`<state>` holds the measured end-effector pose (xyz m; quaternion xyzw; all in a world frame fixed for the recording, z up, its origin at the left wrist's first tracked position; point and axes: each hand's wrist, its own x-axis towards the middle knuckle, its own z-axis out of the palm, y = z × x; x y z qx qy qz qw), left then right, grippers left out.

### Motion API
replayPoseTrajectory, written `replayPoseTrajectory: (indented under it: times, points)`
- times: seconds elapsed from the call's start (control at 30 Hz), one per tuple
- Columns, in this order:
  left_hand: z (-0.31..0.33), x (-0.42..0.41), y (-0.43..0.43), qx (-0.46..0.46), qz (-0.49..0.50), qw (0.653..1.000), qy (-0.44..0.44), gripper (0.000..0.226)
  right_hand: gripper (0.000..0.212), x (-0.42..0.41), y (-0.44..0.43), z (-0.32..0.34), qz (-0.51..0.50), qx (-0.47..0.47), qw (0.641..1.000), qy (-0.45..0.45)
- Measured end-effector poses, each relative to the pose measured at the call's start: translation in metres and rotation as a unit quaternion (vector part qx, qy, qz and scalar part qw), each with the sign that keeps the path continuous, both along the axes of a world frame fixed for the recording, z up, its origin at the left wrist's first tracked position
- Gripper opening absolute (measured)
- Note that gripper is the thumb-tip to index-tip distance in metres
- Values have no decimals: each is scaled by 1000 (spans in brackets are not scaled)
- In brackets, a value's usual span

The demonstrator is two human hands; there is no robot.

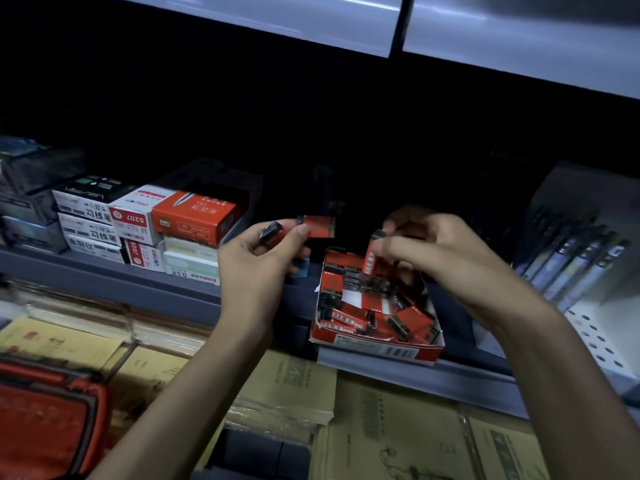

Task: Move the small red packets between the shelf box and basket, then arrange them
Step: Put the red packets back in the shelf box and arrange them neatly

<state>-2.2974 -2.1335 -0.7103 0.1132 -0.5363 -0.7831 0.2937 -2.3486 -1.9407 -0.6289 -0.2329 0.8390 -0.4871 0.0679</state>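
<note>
1. The left hand (pixel 263 258) pinches a red packet (pixel 320 227), whose long axis lies level, left to right.
2. The right hand (pixel 433 251) pinches a second packet (pixel 371 258), nearly upright, above the shelf box (pixel 381 349).
3. Loose packets (pixel 349 317) lie jumbled in the box; the basket (pixel 52 420) sits lower left.

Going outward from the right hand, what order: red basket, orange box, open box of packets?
1. Open box of packets, directly beneath the right hand.
2. Orange box, left on the shelf, past the left hand.
3. Red basket, far lower left.
</note>
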Motion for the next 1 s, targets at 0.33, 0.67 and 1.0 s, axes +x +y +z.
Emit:
replayPoseTrajectory:
  times: [0.33, 0.67, 1.0]
  points:
    - [0, 3, 4, -12, 8, 1000, -15, 11, 18, 9, 8, -6, -21, -86, 993, -81]
    - [-1, 1, 8, -13, 8, 1000, -18, 13, 24, 6, 4, -15, -45, 60, 997, 31]
    - [-2, 0, 7, -13, 9, 1000, -18, 13, 15, 7, -11, -30, -45, 140, 985, 93]
